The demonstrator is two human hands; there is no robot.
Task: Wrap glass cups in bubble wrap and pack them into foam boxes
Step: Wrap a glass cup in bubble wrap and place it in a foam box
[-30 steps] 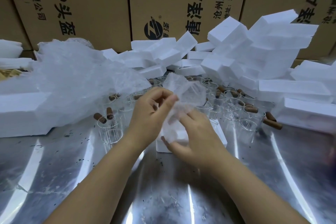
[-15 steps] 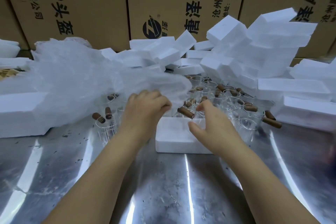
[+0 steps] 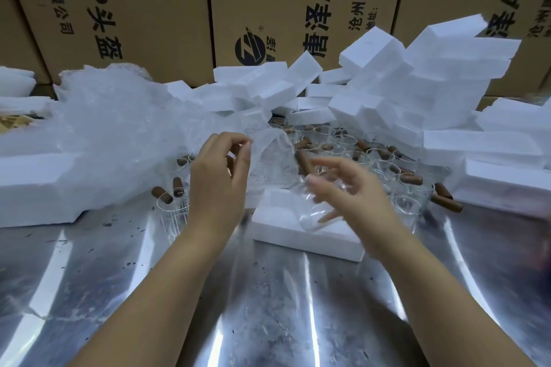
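Observation:
My left hand (image 3: 219, 179) pinches the edge of a clear bubble wrap sheet (image 3: 268, 155) pulled from the big bubble wrap pile (image 3: 119, 128) on the left. My right hand (image 3: 354, 199), blurred by motion, holds a clear glass cup (image 3: 311, 213) with a brown handle, tilted just above a closed white foam box (image 3: 286, 235) on the metal table. Behind both hands stand several more glass cups (image 3: 354, 155) with brown wooden handles.
A heap of white foam boxes (image 3: 417, 89) fills the back and right. A large foam slab (image 3: 32, 188) lies at the left under the wrap. Printed cardboard cartons (image 3: 268, 9) wall off the rear. The shiny metal table (image 3: 268, 307) stretches toward me.
A wrapped bundle that both hands held over the foam box is gone from them. My left hand has since taken a sheet from the pile, and my right hand has lifted a cup.

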